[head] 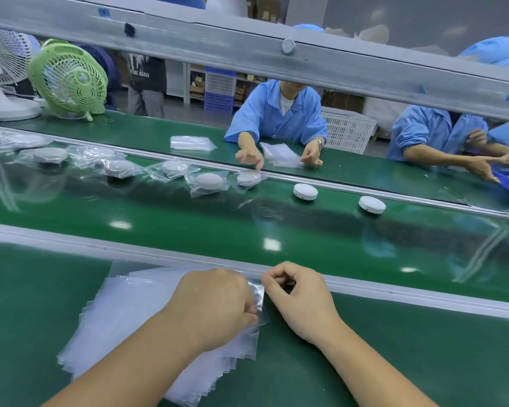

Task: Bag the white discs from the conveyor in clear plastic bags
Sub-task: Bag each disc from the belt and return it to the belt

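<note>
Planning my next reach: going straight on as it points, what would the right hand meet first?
The right hand points up-left: probably the left hand first, just past the clear bag both pinch.

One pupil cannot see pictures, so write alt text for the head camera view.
The left hand and right hand pinch a clear plastic bag atop a stack of bags on the bench. Two bare white discs lie on the conveyor belt, bagged discs farther left, workers in blue opposite.
</note>
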`<act>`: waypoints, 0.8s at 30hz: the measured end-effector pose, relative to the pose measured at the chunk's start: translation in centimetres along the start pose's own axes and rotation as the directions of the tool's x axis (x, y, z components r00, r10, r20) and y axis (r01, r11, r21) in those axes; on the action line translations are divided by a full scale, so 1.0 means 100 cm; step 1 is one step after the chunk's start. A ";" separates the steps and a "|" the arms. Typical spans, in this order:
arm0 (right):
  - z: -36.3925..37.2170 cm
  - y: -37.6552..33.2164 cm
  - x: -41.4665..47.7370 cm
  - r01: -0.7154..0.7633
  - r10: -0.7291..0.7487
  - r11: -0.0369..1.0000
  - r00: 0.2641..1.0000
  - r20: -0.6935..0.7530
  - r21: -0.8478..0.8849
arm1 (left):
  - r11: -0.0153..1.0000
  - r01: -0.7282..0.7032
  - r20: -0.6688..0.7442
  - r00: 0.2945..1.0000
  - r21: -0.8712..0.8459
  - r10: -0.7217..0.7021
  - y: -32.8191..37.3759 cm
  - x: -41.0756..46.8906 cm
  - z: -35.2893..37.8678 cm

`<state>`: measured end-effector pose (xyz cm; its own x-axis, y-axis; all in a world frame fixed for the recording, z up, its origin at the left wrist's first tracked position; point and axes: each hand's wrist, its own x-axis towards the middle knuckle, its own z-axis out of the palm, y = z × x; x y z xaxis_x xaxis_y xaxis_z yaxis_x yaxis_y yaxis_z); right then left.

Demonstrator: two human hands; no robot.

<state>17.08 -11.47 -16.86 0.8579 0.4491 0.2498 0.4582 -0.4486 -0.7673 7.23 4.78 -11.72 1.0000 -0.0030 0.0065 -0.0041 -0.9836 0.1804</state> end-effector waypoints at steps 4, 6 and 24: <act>-0.001 -0.002 -0.001 0.002 -0.003 0.999 0.999 0.047 0.033 | 1.000 -0.019 -0.008 1.000 0.004 0.019 -0.002 0.002 0.002; -0.001 -0.003 -0.001 -0.005 0.002 1.000 0.996 0.089 0.030 | 1.000 -0.027 -0.004 1.000 0.002 0.027 -0.003 0.003 0.003; -0.008 -0.002 0.001 -0.094 0.091 0.945 0.996 0.025 0.312 | 0.978 0.073 -0.254 0.959 -0.193 -0.122 -0.023 0.013 0.011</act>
<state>17.27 -11.92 -16.17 0.8898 0.4259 0.1641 0.2799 -0.2249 -0.9333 8.59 6.85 -13.26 0.9585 0.1629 0.2340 0.0682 -0.9279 0.3666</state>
